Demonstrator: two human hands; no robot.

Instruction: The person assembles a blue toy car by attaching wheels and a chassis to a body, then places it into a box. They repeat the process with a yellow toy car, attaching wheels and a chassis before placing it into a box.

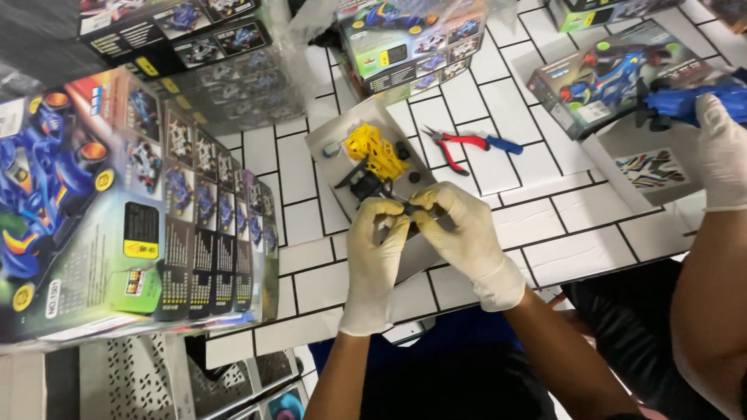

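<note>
My left hand (375,241) and my right hand (459,225), both in white gloves, meet over a grey tray (331,144) on the white tiled table. Together they pinch a small black plastic part (408,208) between the fingertips. Just beyond the fingers a black chassis piece (364,183) and a yellow plastic parts frame (375,149) lie on the tray. A few small dark wheels (402,149) lie beside the frame.
Red-and-blue handled pliers (467,144) lie right of the tray. Toy car kit boxes stand at the left (117,210) and at the back (408,43). Another person's gloved hand (720,148) holds a blue car body (685,101) at the right, above a sticker sheet (652,167).
</note>
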